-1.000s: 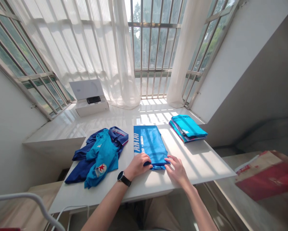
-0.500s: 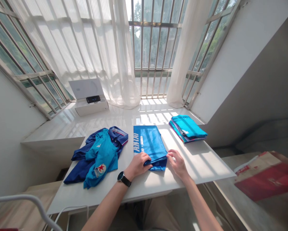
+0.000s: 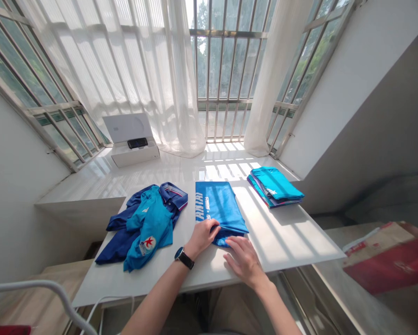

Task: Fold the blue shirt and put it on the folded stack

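Observation:
A blue shirt [image 3: 222, 202] with white lettering down its left side lies folded into a rectangle in front of me. My left hand [image 3: 201, 238] pinches the upper layer at its near edge, lifting it a little from the layer beneath. At the near right part of that edge, my right hand [image 3: 244, 261] has its fingers stretched out and thumb apart, the fingertips touching the lower layer. A black wristwatch [image 3: 184, 257] is on my left wrist. To the left lie a loose teal shirt [image 3: 151, 223] and a navy polo shirt [image 3: 174, 195], partly overlapping.
Folded clothes [image 3: 276, 186] are stacked at the right of the white table [image 3: 292, 242]. A white box [image 3: 135, 153] with a dark device [image 3: 137, 143] in it stands open on the sill. A red and tan bag [image 3: 390, 260] is at far right; a white tube [image 3: 51, 286] curves at lower left.
My right hand has left the shirt's right corner and moved left and nearer, to its near edge. My left hand keeps its pinch, and the upper layer's near edge is raised slightly.

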Motion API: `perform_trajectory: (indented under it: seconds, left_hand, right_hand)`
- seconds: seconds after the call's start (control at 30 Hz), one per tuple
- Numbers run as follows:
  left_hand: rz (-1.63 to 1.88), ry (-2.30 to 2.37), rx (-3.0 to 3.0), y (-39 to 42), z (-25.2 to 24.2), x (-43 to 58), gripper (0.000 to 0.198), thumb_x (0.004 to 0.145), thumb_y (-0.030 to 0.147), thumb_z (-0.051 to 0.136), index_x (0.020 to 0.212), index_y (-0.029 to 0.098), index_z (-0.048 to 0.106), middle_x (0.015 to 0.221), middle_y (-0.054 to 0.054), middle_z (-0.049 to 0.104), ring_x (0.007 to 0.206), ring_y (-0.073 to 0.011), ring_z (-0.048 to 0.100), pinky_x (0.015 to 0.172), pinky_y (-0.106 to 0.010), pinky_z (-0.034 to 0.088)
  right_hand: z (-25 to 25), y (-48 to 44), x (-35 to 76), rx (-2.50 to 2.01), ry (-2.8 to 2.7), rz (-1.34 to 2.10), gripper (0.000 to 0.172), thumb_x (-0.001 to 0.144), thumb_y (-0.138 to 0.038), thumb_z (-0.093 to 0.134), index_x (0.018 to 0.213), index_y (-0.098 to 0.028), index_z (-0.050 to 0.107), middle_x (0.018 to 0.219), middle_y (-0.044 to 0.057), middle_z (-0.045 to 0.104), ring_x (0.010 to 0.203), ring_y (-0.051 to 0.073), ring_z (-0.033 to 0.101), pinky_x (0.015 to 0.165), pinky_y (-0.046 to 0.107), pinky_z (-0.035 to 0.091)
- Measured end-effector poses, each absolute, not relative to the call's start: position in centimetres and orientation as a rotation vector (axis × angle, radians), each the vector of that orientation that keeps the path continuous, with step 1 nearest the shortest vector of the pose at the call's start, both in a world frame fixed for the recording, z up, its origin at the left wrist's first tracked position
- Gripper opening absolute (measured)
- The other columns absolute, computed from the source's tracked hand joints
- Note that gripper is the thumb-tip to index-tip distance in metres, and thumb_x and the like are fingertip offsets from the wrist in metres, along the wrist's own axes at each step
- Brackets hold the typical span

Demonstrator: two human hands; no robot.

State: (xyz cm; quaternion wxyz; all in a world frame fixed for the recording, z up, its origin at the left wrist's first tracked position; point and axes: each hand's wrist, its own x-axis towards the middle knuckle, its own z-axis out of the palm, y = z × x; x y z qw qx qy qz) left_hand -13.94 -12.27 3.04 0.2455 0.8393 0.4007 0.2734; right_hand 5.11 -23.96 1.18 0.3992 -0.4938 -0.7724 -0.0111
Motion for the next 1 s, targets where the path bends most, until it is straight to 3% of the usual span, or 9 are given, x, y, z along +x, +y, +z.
perform_trajectory:
  seconds: [0.07,0.2,0.4,0.53,0.73,0.9,1.0]
  left_hand:
    - [0.743,1.105,2.292,-12.2,3.0,-13.9,0.015,0.099,0.029,0.057,0.101,0.023,0.070,0.096,-0.005,0.077,0.089,-0.0221,0.072,0.079,-0.029,0.052]
    - [0.736,1.107,2.286,-12.3,2.9,-14.0,0.015,0.100,0.030,0.057,0.101,0.024,0.071,0.096,-0.004,0.077,0.087,-0.0210,0.072,0.077,-0.028,0.052]
    - [0.761,1.116,2.322,-12.5,2.5,-13.9,0.013,0.100,0.029,0.058,0.105,0.025,0.070,0.101,-0.004,0.077,0.092,-0.0211,0.072,0.081,-0.028,0.053]
    - [0.806,1.090,2.360,-12.7,2.6,-13.9,0.012,0.100,0.028,0.058,0.104,0.025,0.069,0.098,-0.005,0.076,0.091,-0.0214,0.071,0.080,-0.030,0.053]
    - [0.837,0.992,2.391,-13.0,3.3,-14.2,0.009,0.097,0.029,0.062,0.099,0.025,0.070,0.095,-0.005,0.075,0.090,-0.0224,0.070,0.080,-0.032,0.053]
    - [0.782,0.962,2.396,-12.8,3.3,-14.7,0.015,0.085,0.031,0.077,0.096,0.023,0.070,0.095,-0.005,0.075,0.089,-0.0229,0.069,0.078,-0.031,0.052]
    - [0.758,0.928,2.374,-12.5,3.1,-15.0,0.017,0.084,0.029,0.078,0.097,0.023,0.070,0.096,-0.004,0.075,0.090,-0.0224,0.069,0.079,-0.030,0.052]
  right_hand:
    - [1.1,-23.2,4.9,-1.283,-2.024,-0.010,0.033,0.088,-0.024,0.067,0.121,-0.023,0.068,0.121,0.012,0.071,0.111,0.031,0.064,0.090,0.048,0.055]
    - [1.7,-21.5,5.2,-1.287,-2.086,0.079,0.020,0.093,-0.016,0.055,0.102,-0.024,0.071,0.107,0.007,0.075,0.102,0.026,0.066,0.089,0.044,0.053]
    - [2.1,-20.8,5.1,-1.481,-1.929,0.265,0.022,0.101,-0.026,0.047,0.100,-0.023,0.069,0.095,0.007,0.075,0.089,0.023,0.069,0.082,0.038,0.052]
    - [2.1,-20.1,4.5,-1.670,-1.742,0.331,0.024,0.100,-0.030,0.048,0.098,-0.024,0.071,0.095,0.007,0.078,0.088,0.025,0.072,0.081,0.037,0.053]
    - [2.8,-19.5,4.4,-1.806,-1.703,0.294,0.024,0.097,-0.032,0.052,0.084,-0.027,0.072,0.083,0.004,0.077,0.075,0.024,0.071,0.067,0.033,0.048]
    - [2.6,-19.5,4.9,-1.792,-1.659,0.338,0.023,0.096,-0.040,0.054,0.088,-0.026,0.072,0.086,0.004,0.078,0.080,0.025,0.072,0.071,0.035,0.049]
    - [2.4,-19.7,5.5,-1.737,-1.702,0.431,0.024,0.094,-0.045,0.059,0.093,-0.025,0.072,0.093,0.004,0.078,0.089,0.027,0.072,0.081,0.038,0.050]
